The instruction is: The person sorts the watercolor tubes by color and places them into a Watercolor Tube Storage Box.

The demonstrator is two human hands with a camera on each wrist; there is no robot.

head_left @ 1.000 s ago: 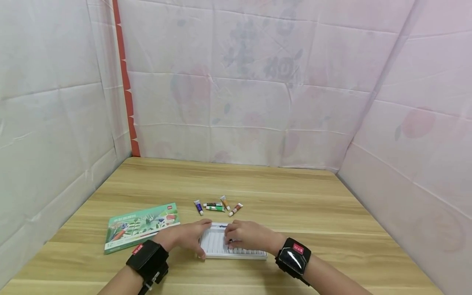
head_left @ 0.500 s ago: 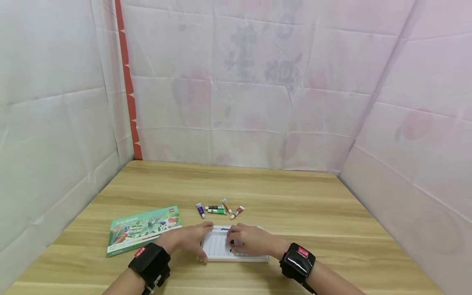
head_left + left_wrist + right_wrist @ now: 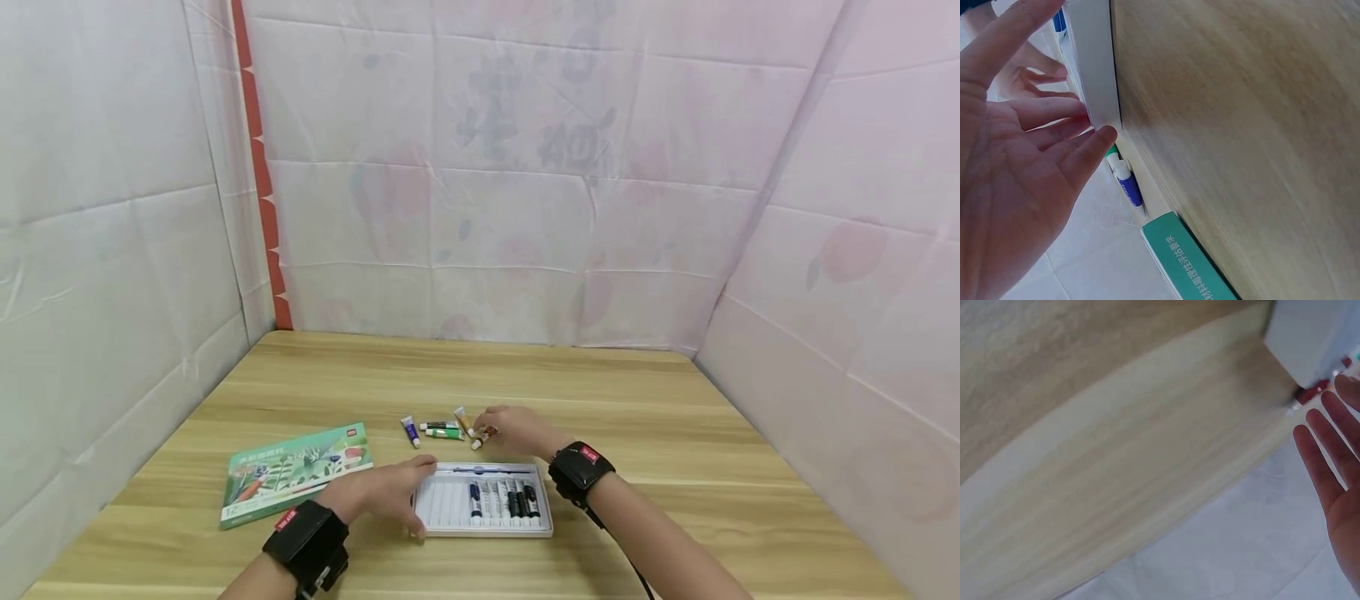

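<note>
My left hand (image 3: 386, 493) holds the left end of a white plastic tray (image 3: 438, 500), thumb at the near corner and fingers at the far one. Several paint tubes (image 3: 513, 502) lie side by side in the tray's right half; bare slots show at its left. Behind the tray, my right hand (image 3: 519, 429) is at a brown paint tube (image 3: 481, 440), and in the right wrist view its fingers (image 3: 1319, 462) are straight. Beside that tube lie an orange tube (image 3: 462, 419), a green tube (image 3: 446, 434), a black tube (image 3: 437, 425) and a purple tube (image 3: 410, 432).
A flat green paint box (image 3: 292, 468) with plant pictures lies left of the tray, close to my left forearm. A thin blue brush (image 3: 480, 472) sits in the tray's back groove. Pale sheets (image 3: 480, 208) wall the wooden table (image 3: 637, 500) on three sides.
My right hand has left the tray, where it held a dark tube, and moved back to the brown tube. A dark tube now lies leftmost in the row. My left hand stays at the tray.
</note>
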